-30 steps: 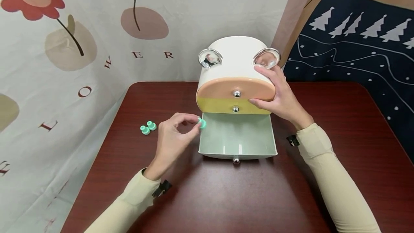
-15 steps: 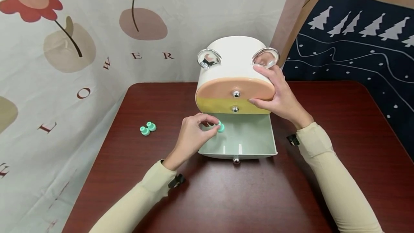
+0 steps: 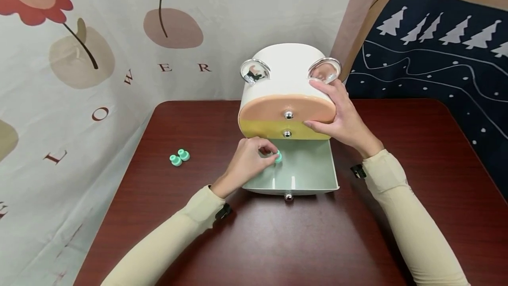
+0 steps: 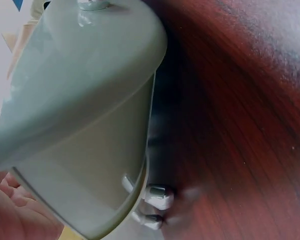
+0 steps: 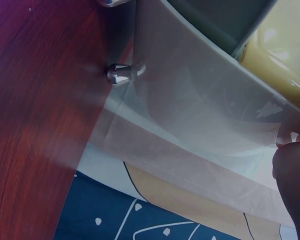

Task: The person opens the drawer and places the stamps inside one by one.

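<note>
My left hand (image 3: 250, 161) pinches a small mint-green knob-shaped piece (image 3: 279, 157) between thumb and fingertips, over the pulled-out pale green bottom drawer (image 3: 311, 169). That drawer belongs to a white cabinet (image 3: 287, 67) with ear-like silver discs and silver feet. My right hand (image 3: 346, 118) grips the cabinet's right side, thumb across the yellow drawer front (image 3: 263, 130) and fingers on top near the right ear. Two more mint-green pieces (image 3: 180, 157) sit close together on the table to the left. In the left wrist view the drawer wall hides the pinched piece.
Above the yellow front is an orange drawer front (image 3: 266, 107), also with a silver knob. The drawer's own knob (image 3: 288, 197) points toward the table's near side. Under everything lies a dark red wooden table (image 3: 301, 242). A printed cloth (image 3: 222, 21) hangs behind.
My left hand has carried the mint-green piece rightward, from the drawer's left edge to above its inside. The right hand keeps its hold on the cabinet.
</note>
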Demonstrator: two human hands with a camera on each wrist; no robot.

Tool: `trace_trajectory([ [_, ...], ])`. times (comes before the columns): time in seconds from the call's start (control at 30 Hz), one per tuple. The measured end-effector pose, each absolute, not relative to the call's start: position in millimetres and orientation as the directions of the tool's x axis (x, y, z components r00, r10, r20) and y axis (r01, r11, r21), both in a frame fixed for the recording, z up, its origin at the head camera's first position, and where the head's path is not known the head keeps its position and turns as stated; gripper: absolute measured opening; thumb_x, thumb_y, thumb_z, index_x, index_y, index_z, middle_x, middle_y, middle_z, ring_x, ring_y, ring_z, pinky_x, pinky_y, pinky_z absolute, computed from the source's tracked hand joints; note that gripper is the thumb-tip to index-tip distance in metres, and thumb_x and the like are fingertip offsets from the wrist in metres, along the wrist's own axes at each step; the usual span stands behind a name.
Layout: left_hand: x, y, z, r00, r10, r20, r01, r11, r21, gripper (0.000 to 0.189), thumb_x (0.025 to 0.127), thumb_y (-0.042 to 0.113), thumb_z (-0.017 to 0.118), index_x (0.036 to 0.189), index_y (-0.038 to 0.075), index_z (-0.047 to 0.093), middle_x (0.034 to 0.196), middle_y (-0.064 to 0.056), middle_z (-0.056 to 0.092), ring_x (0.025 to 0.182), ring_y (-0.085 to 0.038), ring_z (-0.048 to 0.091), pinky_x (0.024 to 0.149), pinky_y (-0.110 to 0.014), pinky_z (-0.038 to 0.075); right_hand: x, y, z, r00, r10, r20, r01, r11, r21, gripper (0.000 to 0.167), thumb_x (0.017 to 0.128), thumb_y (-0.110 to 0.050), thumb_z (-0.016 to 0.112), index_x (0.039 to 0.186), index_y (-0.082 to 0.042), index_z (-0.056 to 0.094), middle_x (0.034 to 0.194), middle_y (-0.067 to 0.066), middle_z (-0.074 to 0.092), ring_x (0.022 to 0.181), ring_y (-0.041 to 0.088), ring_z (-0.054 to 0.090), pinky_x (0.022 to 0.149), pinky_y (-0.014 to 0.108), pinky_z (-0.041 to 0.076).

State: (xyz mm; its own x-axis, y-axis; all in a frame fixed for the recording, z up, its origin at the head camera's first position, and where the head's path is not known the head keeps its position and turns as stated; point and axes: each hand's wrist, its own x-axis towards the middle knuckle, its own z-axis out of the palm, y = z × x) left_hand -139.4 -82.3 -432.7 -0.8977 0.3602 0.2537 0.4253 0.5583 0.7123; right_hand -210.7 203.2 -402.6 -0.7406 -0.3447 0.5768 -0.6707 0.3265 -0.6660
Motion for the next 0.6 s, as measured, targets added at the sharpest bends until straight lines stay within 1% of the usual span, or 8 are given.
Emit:
trace_trajectory([
  [0.17, -145, -80, -432, -0.899, 0.387, 0.204, 0.414, 0.602, 0.683, 0.005, 0.089, 0.007, 0.089, 0.088, 0.008, 0.084, 0.084, 0.004, 0.077, 0.078, -0.012, 0.067, 0.074, -0.026, 0.055, -211, 203, -401, -0.735, -0.354, 0.579, -0.677, 0.320, -0.663, 0.096, 0.074, -0.004, 0.099, 0.159, -0.013, 0.056, 0.148, 0.016, 0.052, 0.130, 0.019, 0.042, 0.100, 0.047, 0.037],
  [0.33, -151, -76, -431, -0.886, 0.429, 0.177, 0.437, 0.642, 0.630, 0.008, 0.089, 0.006, 0.089, 0.085, 0.010, 0.083, 0.079, 0.005, 0.075, 0.071, -0.008, 0.066, 0.070, -0.024, 0.054, -210, 203, -401, -0.733, -0.352, 0.582, -0.679, 0.322, -0.660, 0.094, 0.075, -0.005, 0.099, 0.159, -0.014, 0.056, 0.148, 0.016, 0.052, 0.131, 0.019, 0.042, 0.100, 0.047, 0.037],
  [0.43, -154, -73, -432, -0.877, 0.452, 0.162, 0.456, 0.677, 0.578, 0.007, 0.089, 0.009, 0.089, 0.085, 0.012, 0.084, 0.079, 0.006, 0.076, 0.071, -0.008, 0.068, 0.069, -0.028, 0.055, -210, 203, -402, -0.734, -0.353, 0.580, -0.677, 0.317, -0.664, 0.094, 0.075, -0.004, 0.099, 0.159, -0.014, 0.056, 0.149, 0.015, 0.052, 0.132, 0.019, 0.041, 0.101, 0.047, 0.037],
  [0.6, -158, -68, -435, -0.864, 0.480, 0.154, 0.490, 0.726, 0.482, 0.005, 0.088, 0.016, 0.090, 0.086, 0.016, 0.085, 0.085, 0.005, 0.078, 0.077, -0.016, 0.071, 0.072, -0.038, 0.058, -210, 203, -402, -0.729, -0.357, 0.584, -0.682, 0.312, -0.661, 0.094, 0.075, -0.004, 0.099, 0.159, -0.013, 0.056, 0.151, 0.015, 0.051, 0.133, 0.019, 0.041, 0.102, 0.047, 0.037],
])
